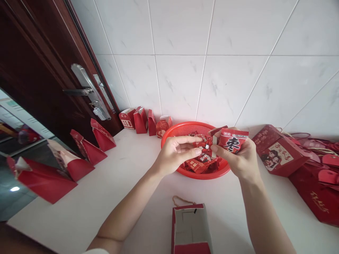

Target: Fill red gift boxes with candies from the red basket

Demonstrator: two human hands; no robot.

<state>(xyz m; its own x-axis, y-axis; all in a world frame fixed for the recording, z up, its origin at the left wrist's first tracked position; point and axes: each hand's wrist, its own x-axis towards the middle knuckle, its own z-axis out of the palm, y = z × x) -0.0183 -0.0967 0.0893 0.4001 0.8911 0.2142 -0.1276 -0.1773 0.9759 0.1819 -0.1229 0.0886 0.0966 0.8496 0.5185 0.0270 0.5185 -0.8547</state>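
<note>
My right hand [245, 160] grips a red snack packet [232, 141] with a large dark character on its front, above the right side of a red plastic basket [172, 132]. Another dark red wrapper edge [221, 130] sticks out beside that packet. Over the basket's middle, my left hand [173, 153] has its thumb and fingers closed around a small red wrapped sweet [202, 144]. Several red wrapped sweets [197, 165] lie in the basket below. Nearer to me, a red box [190, 248] with a pale inside and a rope handle lies on the white table.
Red paper boxes [141, 120] stand along the tiled wall, and more red boxes [45, 178] line the table's left edge. At right are a printed red box [280, 151] and a pile of red bags [315, 194]. A dark door [47, 53] with a metal handle is at left.
</note>
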